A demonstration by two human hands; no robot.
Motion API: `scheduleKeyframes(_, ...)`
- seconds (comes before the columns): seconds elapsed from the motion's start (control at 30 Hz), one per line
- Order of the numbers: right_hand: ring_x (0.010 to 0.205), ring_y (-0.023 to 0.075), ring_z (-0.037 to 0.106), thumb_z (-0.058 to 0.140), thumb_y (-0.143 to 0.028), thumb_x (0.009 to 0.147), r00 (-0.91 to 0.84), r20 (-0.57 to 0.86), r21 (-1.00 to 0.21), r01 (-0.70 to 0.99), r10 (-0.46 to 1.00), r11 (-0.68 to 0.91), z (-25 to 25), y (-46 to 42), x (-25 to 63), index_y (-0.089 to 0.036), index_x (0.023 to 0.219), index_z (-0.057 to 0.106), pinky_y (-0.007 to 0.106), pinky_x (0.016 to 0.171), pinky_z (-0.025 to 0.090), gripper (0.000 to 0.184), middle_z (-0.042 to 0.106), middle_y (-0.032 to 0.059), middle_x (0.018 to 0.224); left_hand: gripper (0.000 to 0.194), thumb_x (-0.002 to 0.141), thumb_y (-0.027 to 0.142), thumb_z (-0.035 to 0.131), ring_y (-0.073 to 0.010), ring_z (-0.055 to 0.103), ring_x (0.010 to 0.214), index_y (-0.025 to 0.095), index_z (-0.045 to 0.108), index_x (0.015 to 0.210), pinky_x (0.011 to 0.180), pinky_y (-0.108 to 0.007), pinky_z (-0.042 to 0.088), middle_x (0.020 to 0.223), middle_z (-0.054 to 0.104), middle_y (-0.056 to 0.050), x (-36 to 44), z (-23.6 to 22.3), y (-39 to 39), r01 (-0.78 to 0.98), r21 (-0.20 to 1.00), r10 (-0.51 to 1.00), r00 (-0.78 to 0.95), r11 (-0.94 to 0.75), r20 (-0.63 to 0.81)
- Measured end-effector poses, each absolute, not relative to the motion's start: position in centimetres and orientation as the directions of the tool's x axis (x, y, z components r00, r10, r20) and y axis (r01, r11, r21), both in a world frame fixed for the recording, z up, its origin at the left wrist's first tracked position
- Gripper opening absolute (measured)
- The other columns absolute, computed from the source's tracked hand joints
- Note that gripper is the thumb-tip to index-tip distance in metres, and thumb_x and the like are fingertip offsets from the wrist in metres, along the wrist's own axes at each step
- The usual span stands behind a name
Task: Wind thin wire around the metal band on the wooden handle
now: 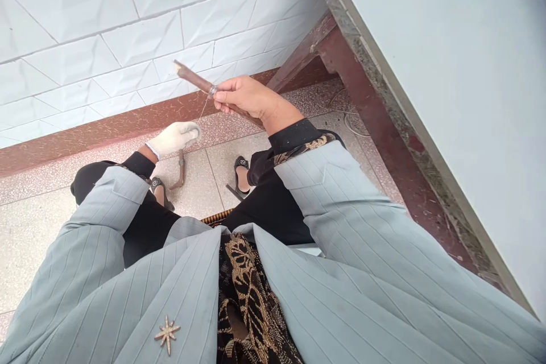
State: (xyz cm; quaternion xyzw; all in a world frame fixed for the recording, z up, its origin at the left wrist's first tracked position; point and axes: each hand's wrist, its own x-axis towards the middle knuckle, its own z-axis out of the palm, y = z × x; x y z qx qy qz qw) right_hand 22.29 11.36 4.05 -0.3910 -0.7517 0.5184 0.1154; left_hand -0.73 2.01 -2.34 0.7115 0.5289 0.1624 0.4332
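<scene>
My right hand [247, 98] is bare, wears a ring and is closed round a brown wooden stick [194, 78] that points up and to the left, its pale tip near the wall. A thin thread [205, 107] runs down from the stick toward my left hand [174, 137]. My left hand wears a white glove and is closed, pinching the thread's lower end. Just below the gloved hand a bent rusty metal rod [179, 173] rests on the floor between my feet.
I am seated, in a grey pinstriped jacket, knees apart, sandalled feet [241, 173] on a speckled tiled floor [34, 222]. A white tiled wall [106, 28] with a reddish skirting stands ahead. A white wall [469, 68] with a dark red base runs along the right.
</scene>
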Motion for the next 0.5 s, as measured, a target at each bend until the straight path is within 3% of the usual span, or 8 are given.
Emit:
scheduleKeyframes(0.1,0.075,0.0181,0.062,0.066,-0.042,0.109,-0.529,-0.244,-0.786,0.599,0.813,0.154,3.0,11.8,21.8,-0.014,0.104,0.073,0.027,0.067,0.049,0.029,0.069,0.0088,0.083,0.026,0.097,0.035,0.052,-0.0158,0.059,0.077,0.017,0.071,0.094,0.078,-0.030,0.051,0.083,0.067,-0.002,-0.1,-2.0,1.7,0.600,0.790,0.853,0.473,-0.127,-0.221)
scheduleKeyframes(0.2,0.095,0.0260,0.069,0.070,-0.030,0.104,-0.528,-0.297,-0.515,0.790,0.796,0.332,1.8,11.9,21.2,-0.012,0.102,0.077,0.033,0.082,0.052,0.020,0.072,0.0135,0.092,0.025,0.095,0.035,0.053,-0.0177,0.063,0.082,0.018,0.071,0.091,0.083,-0.032,0.052,0.084,0.070,-0.002,0.2,-1.7,1.5,0.601,0.778,0.822,0.527,-0.183,-0.214)
scheduleKeyframes(0.3,0.105,0.0311,0.070,0.074,-0.019,0.097,-0.566,-0.448,-0.269,0.823,0.692,0.500,1.4,11.4,20.7,-0.011,0.094,0.080,0.037,0.090,0.051,0.011,0.073,0.0157,0.091,0.026,0.095,0.036,0.052,-0.0184,0.064,0.083,0.019,0.071,0.089,0.084,-0.032,0.051,0.086,0.071,-0.002,-0.1,-1.4,1.5,0.659,0.714,0.834,0.514,-0.235,-0.200)
scheduleKeyframes(0.4,0.084,0.0244,0.069,0.078,-0.014,0.093,-0.534,-0.715,-0.244,0.796,0.452,0.554,1.5,10.5,20.4,-0.010,0.080,0.078,0.034,0.082,0.049,0.013,0.067,0.0094,0.072,0.028,0.095,0.037,0.051,-0.0193,0.064,0.085,0.019,0.072,0.092,0.083,-0.033,0.050,0.086,0.072,-0.003,-0.7,-1.1,1.8,0.721,0.645,0.858,0.476,-0.254,-0.195)
scheduleKeyframes(0.5,0.065,0.0126,0.059,0.079,-0.016,0.095,-0.547,-0.819,-0.390,0.751,0.172,0.533,2.1,9.9,20.6,-0.010,0.081,0.077,0.026,0.071,0.044,0.015,0.062,0.0006,0.065,0.026,0.094,0.035,0.052,-0.0207,0.065,0.089,0.018,0.072,0.094,0.087,-0.035,0.050,0.092,0.073,-0.005,-1.4,-1.3,2.2,0.751,0.626,0.898,0.401,-0.209,-0.181)
